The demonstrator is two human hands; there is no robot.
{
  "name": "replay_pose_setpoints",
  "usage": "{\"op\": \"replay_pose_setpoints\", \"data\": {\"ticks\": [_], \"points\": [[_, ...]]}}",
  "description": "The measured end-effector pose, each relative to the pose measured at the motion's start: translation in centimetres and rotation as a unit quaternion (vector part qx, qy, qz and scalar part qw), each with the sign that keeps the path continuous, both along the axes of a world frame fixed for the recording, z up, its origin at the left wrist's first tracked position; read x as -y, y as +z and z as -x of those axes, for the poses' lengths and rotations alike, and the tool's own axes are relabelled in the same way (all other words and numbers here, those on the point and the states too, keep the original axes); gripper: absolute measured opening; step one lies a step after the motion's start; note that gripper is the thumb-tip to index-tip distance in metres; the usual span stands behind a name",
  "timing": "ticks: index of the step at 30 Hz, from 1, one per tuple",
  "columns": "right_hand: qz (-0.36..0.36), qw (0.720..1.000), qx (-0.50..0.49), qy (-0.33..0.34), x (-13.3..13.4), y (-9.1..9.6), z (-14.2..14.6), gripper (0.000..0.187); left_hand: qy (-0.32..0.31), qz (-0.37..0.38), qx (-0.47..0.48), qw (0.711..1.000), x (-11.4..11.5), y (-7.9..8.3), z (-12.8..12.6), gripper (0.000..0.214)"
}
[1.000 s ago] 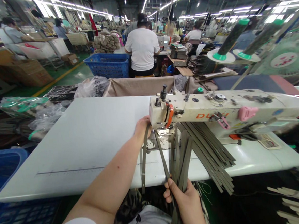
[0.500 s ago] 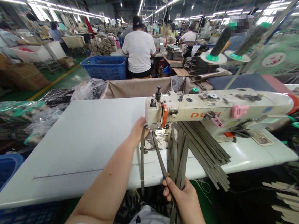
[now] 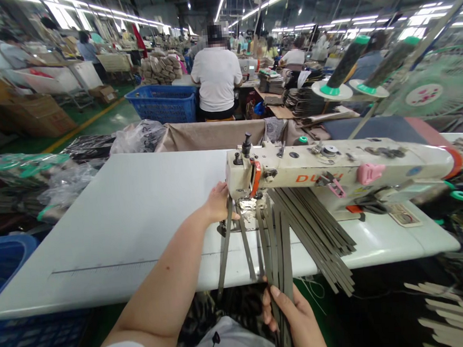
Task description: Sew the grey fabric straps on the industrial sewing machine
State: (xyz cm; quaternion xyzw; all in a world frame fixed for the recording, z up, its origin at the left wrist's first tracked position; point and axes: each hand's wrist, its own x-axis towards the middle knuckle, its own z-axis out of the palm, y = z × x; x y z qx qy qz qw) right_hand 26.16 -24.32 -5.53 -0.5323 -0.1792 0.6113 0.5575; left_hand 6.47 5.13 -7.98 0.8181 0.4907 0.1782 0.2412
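Since half a second ago the right hand has dropped lower and drawn its bundle straighter, and the loose strip that ran to its thumb now hangs free beside the bundle.

Head view: that right hand is closed around a bundle of flat olive-grey webbing strips, which runs up and away from it to the needle area of the cream-white industrial sewing machine. Ahead and to the left of it, the left hand is curled narrow at the machine's head, fingertips pinching the top of a single grey strip that dangles over the edge of the white desk. A second strip hangs just beside that one. To the right of the right hand, a fanned stack of matching strips lies under the machine arm.

Judgement on doing it well: keep the bundle taut and square to the presser foot, feed only one strip with the left fingers, and keep those fingers clear of the needle.
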Motion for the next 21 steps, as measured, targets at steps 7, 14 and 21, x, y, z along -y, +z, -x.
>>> {"op": "replay_pose_setpoints", "data": {"ticks": [7,14,21], "points": [[0.037,0.999,-0.034,0.013,0.9,-0.2,-0.3,0.053,0.005,0.008,-0.007,1.000,0.2,0.5,-0.2,0.100],[0.056,0.998,-0.006,0.018,1.4,-1.4,-0.3,0.055,-0.003,0.002,-0.009,1.000,0.3,0.9,-0.4,0.090],[0.040,0.999,0.024,0.026,1.2,-1.5,-0.3,0.057,0.024,0.007,0.057,0.998,0.9,1.7,-0.5,0.084]]}}
